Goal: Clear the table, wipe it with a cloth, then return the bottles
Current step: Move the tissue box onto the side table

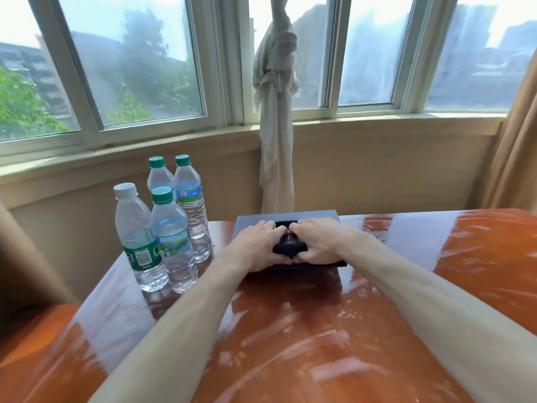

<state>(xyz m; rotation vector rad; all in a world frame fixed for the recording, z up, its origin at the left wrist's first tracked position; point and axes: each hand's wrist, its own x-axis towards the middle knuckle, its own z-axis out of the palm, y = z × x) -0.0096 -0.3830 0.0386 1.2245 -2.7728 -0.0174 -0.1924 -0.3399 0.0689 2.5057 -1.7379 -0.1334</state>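
Observation:
A dark cloth lies bunched on a flat grey box at the far edge of the glossy orange-brown table. My left hand and my right hand sit side by side on the cloth. Thumbs meet at the near side and fingers curl over the far side, gripping the bunched part between them. Several clear water bottles stand in a cluster at the table's far left: one with a white cap and three with green caps.
A window sill and beige wall run close behind the table. A knotted white curtain hangs just behind the box. A tan curtain hangs at the right. The table top shows bright window reflections.

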